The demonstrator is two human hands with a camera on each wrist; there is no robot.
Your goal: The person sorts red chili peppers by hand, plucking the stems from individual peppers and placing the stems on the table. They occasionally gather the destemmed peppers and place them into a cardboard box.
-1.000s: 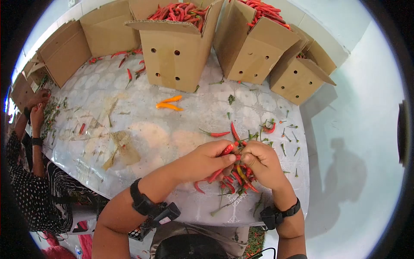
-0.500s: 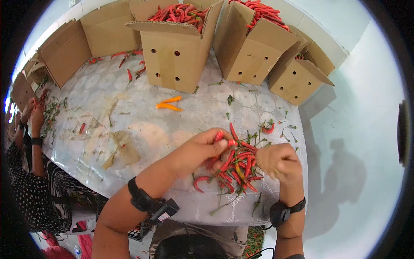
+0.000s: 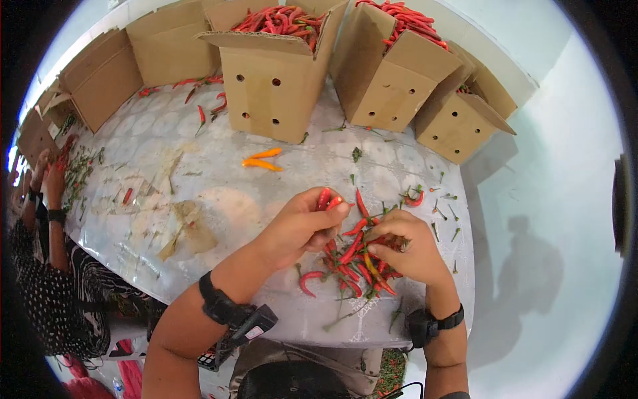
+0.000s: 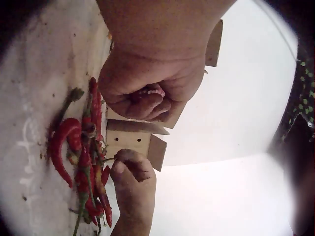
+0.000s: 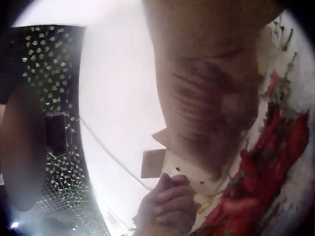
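Note:
My left hand [image 3: 296,223] grips a few red chilies [image 3: 323,198], their ends showing past the thumb and curled fingers; the left wrist view shows a pale red bit inside the fist. Low over a pile of red chilies [image 3: 350,251], my right hand [image 3: 415,249] has thumb and forefinger drawn together. In the left wrist view those fingertips pinch a chili's thin stem [image 4: 109,159] at the pile's edge. A yellowish-green chili [image 3: 372,264] lies among the red ones, and a curved red chili [image 3: 307,284] lies at the pile's left side.
Loose green stems [image 3: 436,231] are scattered right of the pile. Two orange chilies [image 3: 262,162] lie mid-table. Cardboard boxes [image 3: 269,93] stand along the back, some heaped with red chilies. Another person's hands [image 3: 53,183] work at the far left. Torn brown tape [image 3: 193,229] sticks to the table cover.
My hands were together at first, then parted as the right swung rightward. Now the right is back at the pile with fingertips closed, and the left has shifted slightly left and up, still holding chilies.

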